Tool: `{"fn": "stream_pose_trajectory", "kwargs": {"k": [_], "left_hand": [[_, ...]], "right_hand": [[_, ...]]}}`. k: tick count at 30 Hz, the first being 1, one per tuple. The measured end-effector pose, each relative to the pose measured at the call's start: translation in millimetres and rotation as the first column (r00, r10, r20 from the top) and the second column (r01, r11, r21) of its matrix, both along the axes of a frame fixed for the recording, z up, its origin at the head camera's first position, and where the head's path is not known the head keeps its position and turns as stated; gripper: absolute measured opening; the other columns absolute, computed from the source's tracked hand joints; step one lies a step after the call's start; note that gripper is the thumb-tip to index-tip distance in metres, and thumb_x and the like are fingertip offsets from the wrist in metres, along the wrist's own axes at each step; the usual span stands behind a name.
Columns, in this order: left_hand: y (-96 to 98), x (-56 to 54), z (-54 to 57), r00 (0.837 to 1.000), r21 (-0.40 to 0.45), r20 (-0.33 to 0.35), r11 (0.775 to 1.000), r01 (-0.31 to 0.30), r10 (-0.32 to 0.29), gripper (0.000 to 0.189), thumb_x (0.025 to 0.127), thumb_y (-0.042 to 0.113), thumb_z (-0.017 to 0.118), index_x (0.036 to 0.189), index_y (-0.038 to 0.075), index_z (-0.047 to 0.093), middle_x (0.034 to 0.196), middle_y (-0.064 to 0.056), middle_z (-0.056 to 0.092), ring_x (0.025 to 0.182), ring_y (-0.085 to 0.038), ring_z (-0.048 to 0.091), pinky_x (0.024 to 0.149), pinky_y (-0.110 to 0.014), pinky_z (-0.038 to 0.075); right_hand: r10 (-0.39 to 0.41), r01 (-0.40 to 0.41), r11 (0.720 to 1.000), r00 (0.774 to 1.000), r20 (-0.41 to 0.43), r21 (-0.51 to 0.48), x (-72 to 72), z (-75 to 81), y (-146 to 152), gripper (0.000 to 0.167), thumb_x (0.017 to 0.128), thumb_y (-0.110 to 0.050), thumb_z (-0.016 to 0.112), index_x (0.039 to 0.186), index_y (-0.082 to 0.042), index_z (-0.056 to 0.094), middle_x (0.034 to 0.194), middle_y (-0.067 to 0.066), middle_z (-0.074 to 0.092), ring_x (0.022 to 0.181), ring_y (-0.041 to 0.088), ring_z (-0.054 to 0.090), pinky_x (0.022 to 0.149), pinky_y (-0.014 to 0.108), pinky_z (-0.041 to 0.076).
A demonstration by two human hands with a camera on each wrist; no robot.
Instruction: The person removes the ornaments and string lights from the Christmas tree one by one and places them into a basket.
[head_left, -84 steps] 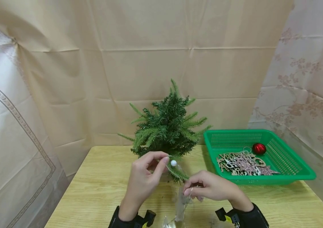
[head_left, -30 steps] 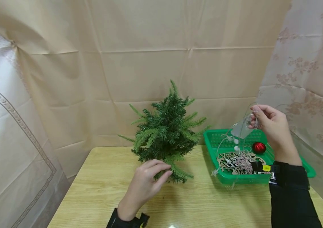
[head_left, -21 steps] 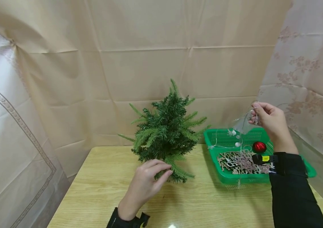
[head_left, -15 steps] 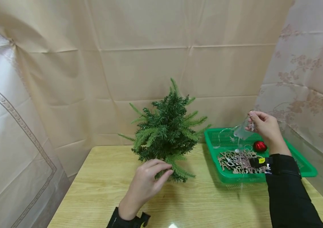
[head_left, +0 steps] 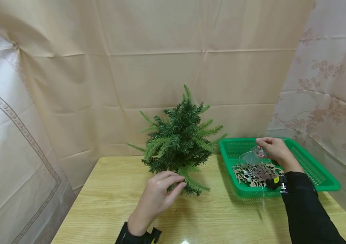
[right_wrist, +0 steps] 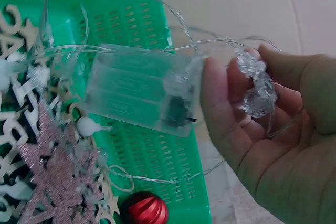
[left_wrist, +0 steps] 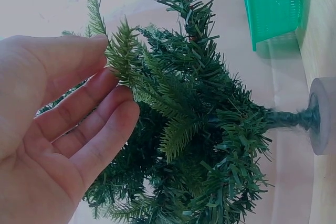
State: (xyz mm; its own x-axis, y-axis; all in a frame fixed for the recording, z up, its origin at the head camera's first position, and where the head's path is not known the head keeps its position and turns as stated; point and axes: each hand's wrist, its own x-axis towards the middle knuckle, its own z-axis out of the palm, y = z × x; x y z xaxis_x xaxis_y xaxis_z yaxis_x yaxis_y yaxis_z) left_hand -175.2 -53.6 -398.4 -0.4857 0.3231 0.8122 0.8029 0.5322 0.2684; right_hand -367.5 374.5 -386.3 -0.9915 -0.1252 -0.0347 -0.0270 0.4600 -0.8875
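Note:
My right hand (head_left: 275, 151) holds a bundle of clear string lights (right_wrist: 257, 85) over the green basket (head_left: 325, 187). A clear battery box (right_wrist: 139, 90) hangs beside its fingers in the right wrist view, and thin wire with white bulbs trails down over the basket. My left hand (head_left: 160, 189) stays at the front of a small artificial Christmas tree (head_left: 182, 135). Its fingers are loosely bent, with the thumb a little apart from them. In the left wrist view the fingertips are right at a light green branch tip (left_wrist: 123, 51).
Wooden letter cutouts (right_wrist: 10, 129) and a pink glitter ornament (right_wrist: 58, 177) lie in the basket. A red bauble (right_wrist: 144, 209) is there too, hidden by my right hand in the head view. The tree stands on a wooden table (head_left: 99, 203) before a beige cloth (head_left: 160, 67).
My right hand has carried the string lights from the tree's front up over the basket, then lowered them. The left hand no longer pinches near a white bulb; lately it has kept still.

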Motion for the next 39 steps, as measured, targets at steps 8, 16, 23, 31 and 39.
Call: {"fn": "stream_pose_trajectory", "kwargs": {"k": [8, 16, 23, 31, 39], "left_hand": [[0.2, 0.1, -0.8, 1.0, -0.006, 0.012, 1.0, -0.006, 0.006, 0.013, 0.088, 0.01, 0.079, 0.1, 0.005, 0.077, 0.097, -0.003, 0.074, 0.084, -0.013, 0.071, 0.079, -0.022, 0.058], [-0.4, 0.3, -2.0, 0.999, -0.014, 0.026, 1.0, -0.019, 0.019, 0.013, 0.088, 0.011, 0.079, 0.1, 0.006, 0.078, 0.097, -0.002, 0.074, 0.083, -0.013, 0.07, 0.076, -0.023, 0.058], [-0.4, 0.8, -2.3, 0.999, -0.016, 0.036, 1.0, -0.02, 0.02, 0.013, 0.089, 0.012, 0.079, 0.1, 0.006, 0.078, 0.097, -0.002, 0.074, 0.084, -0.014, 0.07, 0.077, -0.023, 0.058], [0.2, 0.3, -2.2, 0.999, -0.024, 0.04, 1.0, -0.019, 0.02, 0.013, 0.089, 0.012, 0.078, 0.099, 0.005, 0.077, 0.097, -0.004, 0.075, 0.085, -0.013, 0.071, 0.08, -0.021, 0.057], [0.4, 1.1, -0.7, 0.998, -0.028, 0.054, 0.999, -0.021, 0.022, 0.013, 0.089, 0.012, 0.078, 0.1, 0.006, 0.078, 0.098, -0.004, 0.075, 0.086, -0.012, 0.071, 0.081, -0.02, 0.057]], "right_hand": [[0.155, -0.159, 0.962, 0.987, 0.035, 0.22, 12.0, -4.5, -4.8, 0.055, 0.107, -0.037, 0.051, 0.136, 0.011, 0.052, 0.111, 0.018, 0.064, 0.086, 0.023, 0.062, 0.077, 0.044, 0.059], [0.246, -0.264, 0.923, 0.964, 0.098, 0.28, 21.6, -0.3, -8.5, 0.036, 0.107, -0.025, 0.054, 0.123, 0.006, 0.062, 0.101, 0.015, 0.064, 0.076, 0.024, 0.06, 0.063, 0.042, 0.058], [0.248, -0.3, 0.889, 0.95, 0.189, 0.345, 28.9, 9.8, -11.3, 0.032, 0.107, -0.019, 0.053, 0.122, 0.009, 0.061, 0.094, 0.013, 0.059, 0.072, 0.021, 0.053, 0.064, 0.044, 0.056], [0.216, -0.31, 0.886, 0.934, 0.284, 0.345, 31.9, 19.2, -13.2, 0.024, 0.105, -0.01, 0.055, 0.122, 0.006, 0.059, 0.108, 0.022, 0.061, 0.087, 0.033, 0.06, 0.07, 0.048, 0.057], [0.264, -0.434, 0.828, 0.86, 0.436, 0.354, 42.3, 24.3, -19.3, 0.047, 0.102, -0.011, 0.061, 0.145, 0.003, 0.049, 0.108, 0.016, 0.067, 0.084, 0.028, 0.066, 0.064, 0.039, 0.055]]}}
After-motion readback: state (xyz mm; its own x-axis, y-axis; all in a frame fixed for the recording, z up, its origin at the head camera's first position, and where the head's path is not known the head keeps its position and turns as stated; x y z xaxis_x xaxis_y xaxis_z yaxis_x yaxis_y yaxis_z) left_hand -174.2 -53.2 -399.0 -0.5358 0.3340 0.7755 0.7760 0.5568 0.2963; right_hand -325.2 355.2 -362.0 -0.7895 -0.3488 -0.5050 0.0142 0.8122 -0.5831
